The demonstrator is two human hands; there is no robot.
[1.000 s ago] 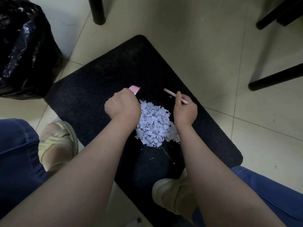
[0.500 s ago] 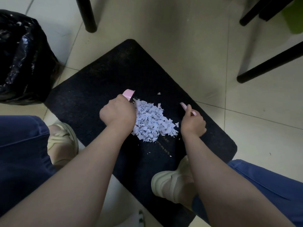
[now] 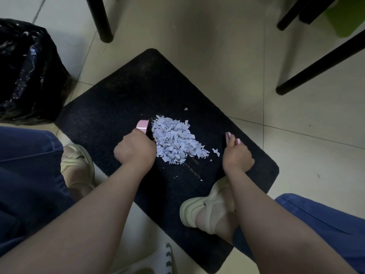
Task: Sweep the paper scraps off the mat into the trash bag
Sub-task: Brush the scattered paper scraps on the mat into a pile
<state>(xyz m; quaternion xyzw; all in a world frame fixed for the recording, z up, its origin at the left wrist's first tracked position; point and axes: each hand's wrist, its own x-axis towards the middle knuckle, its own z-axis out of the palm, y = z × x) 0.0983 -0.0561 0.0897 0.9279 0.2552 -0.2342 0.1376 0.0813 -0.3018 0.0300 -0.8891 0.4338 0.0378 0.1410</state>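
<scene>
From your head, you see the dark mat [image 3: 118, 99] lying slanted on the floor [image 3: 197, 46]. Its round far corner points at a black leg [image 3: 100, 18]. The paper scraps [image 3: 173, 141] sit in one heap near the middle of the mat, between your hands. There is bare mat all around the heap, most of it on the far and left sides. The trash bag [image 3: 27, 72] stands off the mat on that left side. A few loose bits lie just beside the heap, near your right hand [image 3: 238, 158]. Your right shoe [image 3: 205, 210] stands on the near edge of the mat.

Your left hand [image 3: 136, 150] is curled tight round a pink tool [image 3: 142, 125] that touches the left side of the heap. Your right hand pinches a thin pink piece [image 3: 228, 136], a little apart from the heap. Your hands hide most of both pink things, so it is hard to tell what they are. The picture's left edge cuts off the bag.

The mat looks rough and fuzzy. The scraps are small, pale and jagged. The bag is black, shiny and crinkly. The floor tiles are smooth and pale.
</scene>
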